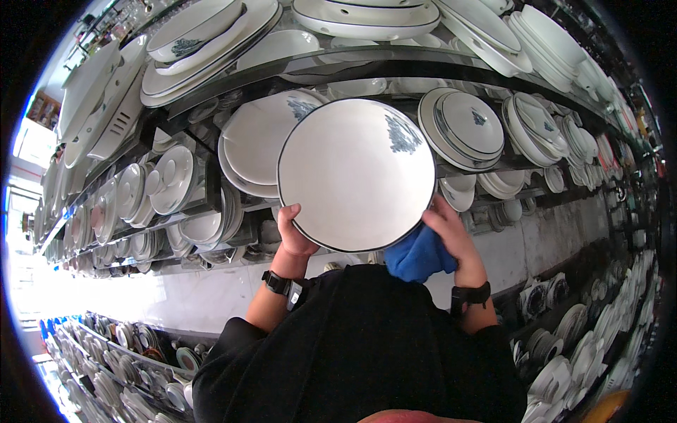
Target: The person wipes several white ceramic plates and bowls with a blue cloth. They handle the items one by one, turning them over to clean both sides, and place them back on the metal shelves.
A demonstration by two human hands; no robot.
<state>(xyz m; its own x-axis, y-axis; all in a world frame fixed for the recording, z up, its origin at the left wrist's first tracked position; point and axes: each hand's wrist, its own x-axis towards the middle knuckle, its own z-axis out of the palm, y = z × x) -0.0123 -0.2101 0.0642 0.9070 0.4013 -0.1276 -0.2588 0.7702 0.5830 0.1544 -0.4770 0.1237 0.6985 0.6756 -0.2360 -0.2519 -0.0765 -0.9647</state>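
Observation:
A large round white ceramic plate (351, 180) with a dark rim and a blue-grey tree pattern is held up in front of my body. My left hand (296, 232) grips its lower left edge, thumb on the rim. At the lower right edge, my right hand (447, 227) holds the plate and also a blue cloth (420, 255), which hangs beneath the rim. The fingers under the plate are hidden. Just behind the held plate, larger white dishes (254, 143) with a similar pattern rest on the shelf to the left.
Stacked patterned plates (472, 124) sit on the shelf to the right. Oval dishes (211, 47) crowd the upper shelf (370, 62), whose dark edge runs across ahead. More crockery (174, 180) fills the left shelves. Behind me stand further racks of dishes (555, 370) beyond the tiled floor (206, 296).

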